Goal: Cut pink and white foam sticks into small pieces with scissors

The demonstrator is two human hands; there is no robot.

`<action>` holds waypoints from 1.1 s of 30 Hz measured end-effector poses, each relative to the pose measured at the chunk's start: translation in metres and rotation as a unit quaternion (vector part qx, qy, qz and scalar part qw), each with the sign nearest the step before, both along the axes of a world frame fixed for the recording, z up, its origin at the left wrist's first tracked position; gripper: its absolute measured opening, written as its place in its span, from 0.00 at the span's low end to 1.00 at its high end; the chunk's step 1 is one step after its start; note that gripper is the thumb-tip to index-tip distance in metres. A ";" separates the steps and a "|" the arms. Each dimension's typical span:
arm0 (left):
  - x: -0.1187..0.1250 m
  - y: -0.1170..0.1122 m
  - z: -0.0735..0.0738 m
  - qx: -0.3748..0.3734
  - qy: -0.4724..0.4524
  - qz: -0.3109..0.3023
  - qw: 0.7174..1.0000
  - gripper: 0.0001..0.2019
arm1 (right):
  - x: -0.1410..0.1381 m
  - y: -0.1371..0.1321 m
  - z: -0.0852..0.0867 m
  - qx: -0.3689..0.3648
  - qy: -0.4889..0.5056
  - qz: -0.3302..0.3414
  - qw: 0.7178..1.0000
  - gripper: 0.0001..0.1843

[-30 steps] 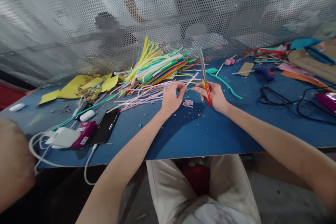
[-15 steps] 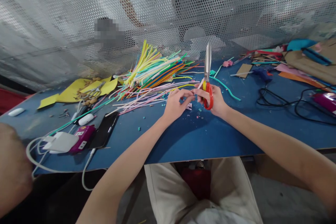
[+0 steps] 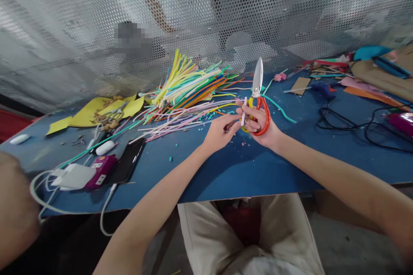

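My right hand (image 3: 263,126) is closed around the scissors (image 3: 263,116), its fingers through the red and yellow handles. The metal blades are together and point up, away from me. A short pale-pink pipe cleaner piece (image 3: 244,111) stands upright between my two hands. At its lower end the fingertips of my left hand (image 3: 221,132) pinch it, while fingers of my right hand touch it from the other side. Just behind my left hand lie loose pink and lilac pipe cleaners (image 3: 174,121). Small cut scraps are scattered on the blue table (image 3: 226,176) below.
A big bundle of coloured pipe cleaners (image 3: 193,88) lies at the back. To the left are a phone (image 3: 129,161), white cables, a charger (image 3: 75,176) and yellow paper (image 3: 85,111). Black cord (image 3: 342,126) and a glue gun (image 3: 322,91) lie right. Another person's arm (image 3: 17,210) shows at left.
The scissors have tilted and moved slightly lower in my right hand, which has opened toward me. The pink piece is now upright and plainly visible between my hands.
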State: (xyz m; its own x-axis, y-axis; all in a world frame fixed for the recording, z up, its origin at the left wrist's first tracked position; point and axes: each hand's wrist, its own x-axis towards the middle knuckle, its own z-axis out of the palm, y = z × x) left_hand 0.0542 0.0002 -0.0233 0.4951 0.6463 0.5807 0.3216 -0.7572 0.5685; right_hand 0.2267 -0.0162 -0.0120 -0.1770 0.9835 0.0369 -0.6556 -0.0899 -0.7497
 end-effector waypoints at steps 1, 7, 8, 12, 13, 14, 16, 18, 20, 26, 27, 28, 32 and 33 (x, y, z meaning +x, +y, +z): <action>0.002 -0.001 -0.001 -0.009 -0.003 0.004 1.000 0.18 | 0.000 0.000 -0.001 -0.002 0.007 0.004 1.000 0.15; 0.009 -0.012 -0.001 -0.069 -0.038 0.024 0.997 0.18 | -0.006 0.001 -0.007 0.004 0.009 0.010 1.000 0.16; 0.010 -0.013 0.000 -0.081 -0.047 0.029 0.995 0.18 | -0.007 0.001 -0.008 0.008 0.010 0.010 1.000 0.16; 0.011 -0.014 -0.001 -0.126 -0.072 0.014 0.989 0.19 | -0.008 0.000 -0.009 0.013 0.009 0.011 1.000 0.16; 0.011 -0.013 -0.001 -0.133 -0.071 0.004 0.989 0.19 | -0.008 0.000 -0.009 0.013 0.005 0.008 1.000 0.16; 0.011 -0.013 -0.001 -0.136 -0.068 -0.005 0.988 0.19 | -0.008 0.000 -0.009 0.013 0.003 0.005 1.000 0.16; 0.011 -0.012 -0.002 -0.135 -0.058 -0.015 0.989 0.17 | -0.007 0.000 -0.008 0.011 -0.001 0.002 1.000 0.16; 0.010 -0.012 -0.004 -0.124 -0.050 -0.017 0.991 0.16 | -0.007 0.000 -0.008 0.010 -0.005 -0.001 1.000 0.17; 0.008 -0.012 -0.004 -0.086 -0.045 -0.006 0.995 0.15 | -0.008 0.000 -0.007 0.014 -0.013 -0.009 1.000 0.17; -0.001 -0.014 0.004 0.102 -0.062 0.091 0.989 0.11 | -0.005 0.000 -0.003 0.036 -0.018 -0.036 0.999 0.19; -0.002 -0.014 0.007 0.120 -0.058 0.105 0.985 0.10 | -0.004 0.000 -0.002 0.041 -0.018 -0.039 0.998 0.19; -0.002 -0.014 0.009 0.134 -0.052 0.122 0.982 0.10 | -0.002 0.001 -0.001 0.045 -0.020 -0.043 0.998 0.19; 0.000 -0.012 0.014 0.149 -0.025 0.173 0.973 0.12 | 0.001 0.004 -0.003 0.051 -0.032 -0.039 0.997 0.20; 0.001 -0.011 0.014 0.145 -0.023 0.179 0.973 0.12 | 0.001 0.005 -0.004 0.055 -0.035 -0.034 0.997 0.21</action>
State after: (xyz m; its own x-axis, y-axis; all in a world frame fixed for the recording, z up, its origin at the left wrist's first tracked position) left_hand 0.0554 -0.0110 -0.0095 0.2371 0.5785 0.7805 0.5741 -0.7315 0.3678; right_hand 0.2279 -0.0116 -0.0157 -0.1158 0.9841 0.1345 -0.6024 0.0381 -0.7973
